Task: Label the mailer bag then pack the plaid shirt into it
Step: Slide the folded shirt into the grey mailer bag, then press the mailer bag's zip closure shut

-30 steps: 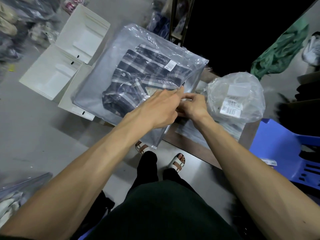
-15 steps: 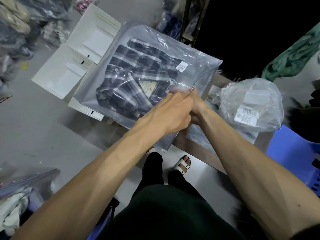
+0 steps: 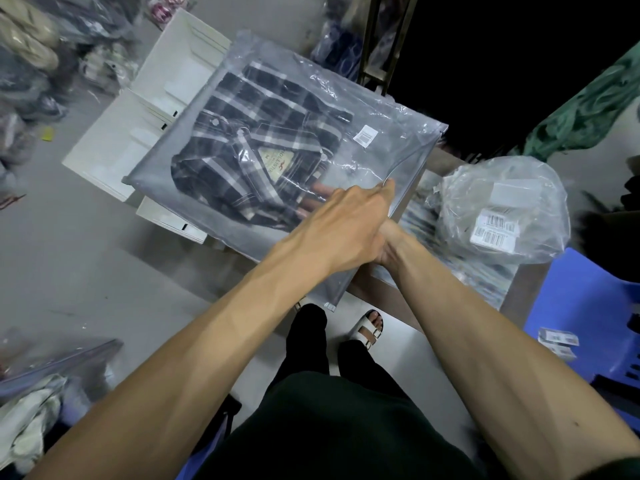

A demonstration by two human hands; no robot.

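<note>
The grey translucent mailer bag lies tilted over the table's left edge. The folded dark plaid shirt is inside it, collar tag facing up. A small white barcode label sits on the bag near its open right end. My left hand is at that opening, fingers slipped inside and showing through the plastic against the shirt, thumb on the bag's top layer. My right hand is tucked under my left hand at the bag's lower edge, its fingers hidden.
A clear plastic bag with barcode stickers rests on the wooden table to the right. A blue plastic chair holds loose labels. White boxes and bagged goods cover the floor on the left.
My left fingers have gone from the bag's edge into its opening. The shirt now sits deeper toward the bag's closed end. My right hand has slid under my left.
</note>
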